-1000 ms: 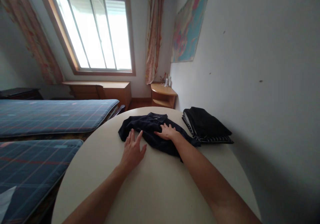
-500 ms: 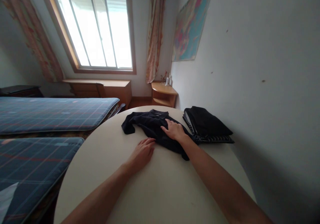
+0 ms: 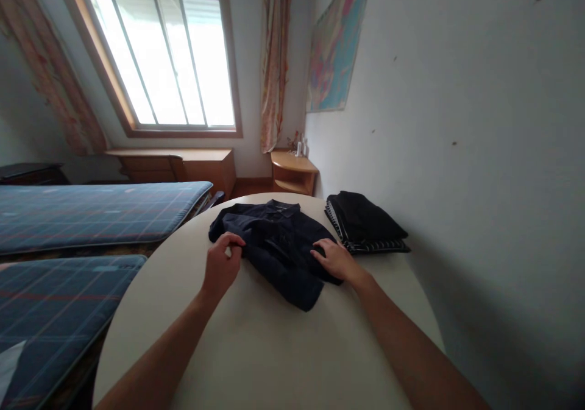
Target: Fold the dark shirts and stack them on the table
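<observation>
A dark navy collared shirt (image 3: 278,239) lies partly crumpled on the round cream table (image 3: 256,355), its collar toward the far edge. My left hand (image 3: 222,265) pinches the shirt's near left edge between thumb and fingers. On the right side of the shirt rests my right hand (image 3: 337,259), its thumb and fingers apart against the cloth. One part of the shirt reaches toward me between the two hands. Beside my right hand is a stack of folded dark clothes (image 3: 365,221), with striped cloth showing beneath the black top layer.
A pale wall (image 3: 479,215) rises close along the table's right side. Two beds with blue plaid mattresses (image 3: 114,212) stand to the left. Beyond the table are a corner shelf (image 3: 295,163), a wooden desk (image 3: 210,160) and a bright window (image 3: 159,56).
My left hand has moved left and pinched the shirt's edge, pulling the cloth wider. My right hand has slid nearer along the shirt. A lower part of the shirt now extends closer to me.
</observation>
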The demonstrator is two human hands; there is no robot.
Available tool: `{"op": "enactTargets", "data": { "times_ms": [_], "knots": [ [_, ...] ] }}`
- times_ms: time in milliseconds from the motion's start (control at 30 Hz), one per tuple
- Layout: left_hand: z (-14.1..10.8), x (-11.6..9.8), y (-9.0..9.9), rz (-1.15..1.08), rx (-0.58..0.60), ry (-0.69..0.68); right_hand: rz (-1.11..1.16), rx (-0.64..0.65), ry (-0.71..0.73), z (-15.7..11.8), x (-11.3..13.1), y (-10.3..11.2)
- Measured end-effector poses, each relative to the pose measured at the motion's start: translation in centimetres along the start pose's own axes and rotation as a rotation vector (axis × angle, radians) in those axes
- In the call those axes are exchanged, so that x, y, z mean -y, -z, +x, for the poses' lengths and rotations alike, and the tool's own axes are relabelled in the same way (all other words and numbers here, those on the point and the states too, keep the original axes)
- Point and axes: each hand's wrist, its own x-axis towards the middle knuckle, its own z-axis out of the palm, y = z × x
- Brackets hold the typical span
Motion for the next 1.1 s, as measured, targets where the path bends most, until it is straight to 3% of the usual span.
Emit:
{"op": "enactTargets", "data": {
  "times_ms": [267, 333, 400, 467, 533, 667, 800, 967, 1100],
  "knots": [
    [2.1, 0.9, 3.7, 0.181, -0.004, 0.243, -0.102, -0.031, 0.041, -0.9, -0.2, -0.6],
    [2.1, 1.6, 3.6, 0.238, 0.100, 0.268, -0.108, -0.015, 0.040, -0.7, 0.0, -0.7],
    [1.5, 2.1, 2.7, 0.305, 0.277, 0.284, -0.122, 0.010, 0.024, -0.2, 0.1, -0.8],
    [0.4, 2.3, 1.5, 0.377, 0.451, 0.258, -0.144, 0.041, 0.008, 0.5, 0.4, -1.0],
    [-0.8, 2.3, 0.2, 0.443, 0.546, 0.174, -0.171, 0.083, 0.002, 1.4, 0.6, -1.2],
    [-2.6, 1.7, -1.2, 0.508, 0.585, 0.052, -0.218, 0.167, 0.000, 4.3, 1.0, -1.3],
    [-3.6, 0.4, -1.6, 0.377, 0.650, 0.027, -0.231, 0.172, 0.008, 8.2, 1.2, -1.4],
    [-4.5, -1.0, -2.1, 0.147, 0.764, -0.081, -0.241, 0.100, -0.021, 11.8, 1.8, -1.9],
    [-4.0, -0.1, -2.5, 0.032, 0.760, -0.111, -0.259, -0.025, -0.057, 12.3, 2.8, -2.3]
  ]
}}
